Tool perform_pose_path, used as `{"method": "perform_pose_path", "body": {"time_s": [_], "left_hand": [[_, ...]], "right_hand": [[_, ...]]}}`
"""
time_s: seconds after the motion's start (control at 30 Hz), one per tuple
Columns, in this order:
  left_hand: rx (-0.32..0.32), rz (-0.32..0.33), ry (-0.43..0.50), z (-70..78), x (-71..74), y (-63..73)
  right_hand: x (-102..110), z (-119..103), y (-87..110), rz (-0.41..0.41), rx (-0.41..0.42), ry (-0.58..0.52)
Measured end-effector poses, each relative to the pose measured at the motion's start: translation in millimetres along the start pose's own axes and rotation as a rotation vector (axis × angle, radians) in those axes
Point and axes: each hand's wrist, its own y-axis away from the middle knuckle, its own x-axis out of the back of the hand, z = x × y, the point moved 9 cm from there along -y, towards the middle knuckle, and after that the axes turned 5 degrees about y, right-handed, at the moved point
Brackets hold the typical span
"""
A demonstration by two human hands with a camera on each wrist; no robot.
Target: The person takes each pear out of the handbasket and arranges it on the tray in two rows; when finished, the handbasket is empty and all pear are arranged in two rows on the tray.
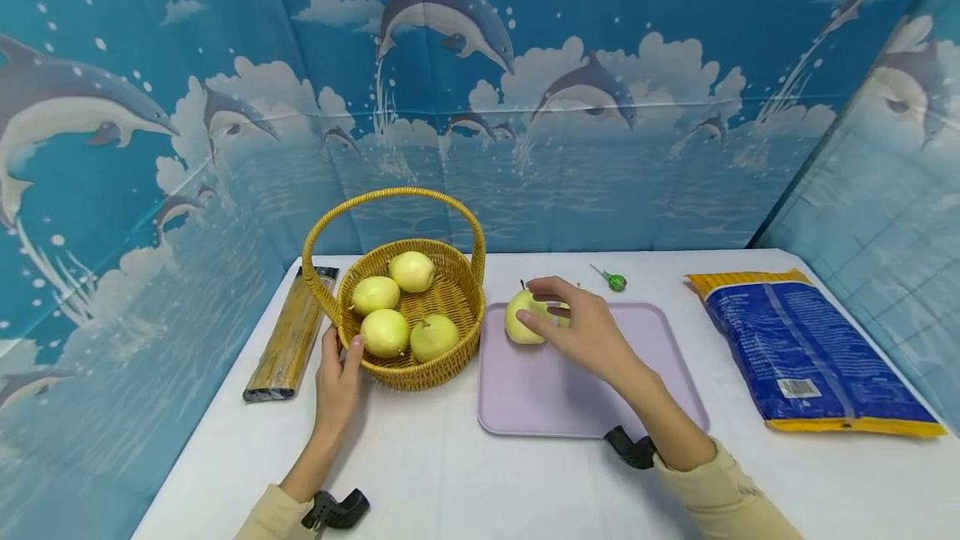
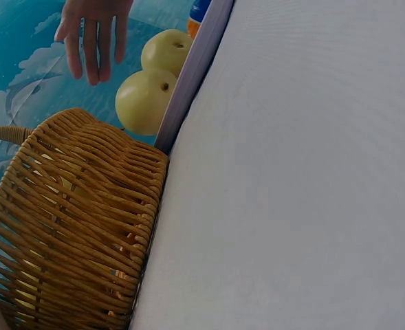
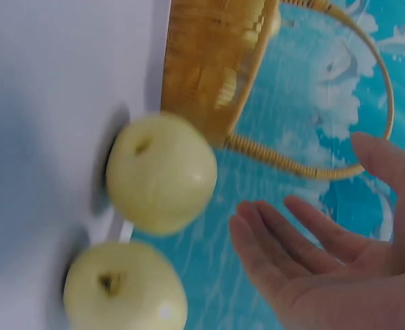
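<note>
A woven basket (image 1: 420, 377) with a tall arched handle holds several pale yellow-green pears (image 1: 385, 333). My left hand (image 1: 339, 382) grips the basket's near left side, thumb toward the front and fingers along the outside. Only a sliver of this hand shows in the left wrist view. Over the lilac tray (image 1: 525, 407), my right hand (image 1: 581, 327) hovers with fingers loosely extended and nothing in them. One pear (image 1: 522, 322) on the tray stands just left of the fingers; a second is mostly hidden behind them. In the right wrist view both pears (image 3: 162, 173) are apart from the hand.
Left of the basket lies a flat brown slatted bundle (image 1: 288, 340) with dark ends. A small green item (image 1: 615, 281) with a thin stem lies behind the tray. A blue and yellow bag (image 1: 810, 348) is at the right. A dolphin-print curtain (image 1: 555, 190) borders the white table.
</note>
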Motion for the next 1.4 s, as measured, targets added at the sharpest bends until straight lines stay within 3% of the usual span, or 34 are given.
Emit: {"method": "perform_pose_path", "body": {"time_s": [0.2,0.47,0.67,0.8,1.03,1.23,1.4], "left_hand": [[0.0,-0.002,0.001,-2.0,-0.3,1.4],[0.004,-0.008,-0.004,-1.6,-0.6,0.6],[0.004,-0.011,-0.005,-1.6,-1.9,0.8],[0.001,-0.01,-0.005,-0.5,-1.4,0.3],[0.0,-0.006,-0.007,-0.5,0.9,0.4],[0.004,-0.007,-0.01,0.3,1.1,0.1],[0.01,-0.009,-0.004,-0.7,0.7,-0.4]], "right_hand": [[-35.0,-28.9,-7.5,-0.139,0.09,-0.123],[-76.0,-52.6,-35.4,-0.371,0.189,-0.297],[-97.8,-53.1,-48.1,-0.511,0.158,-0.386],[-103.4,-56.4,-57.1,-0.555,0.124,-0.359],[-117.7,-57.2,-72.0,-0.651,0.04,-0.201],[-135.6,-54.8,-82.0,-0.762,-0.022,-0.225],[-143.1,-56.4,-85.7,-0.814,0.001,-0.193]]}}
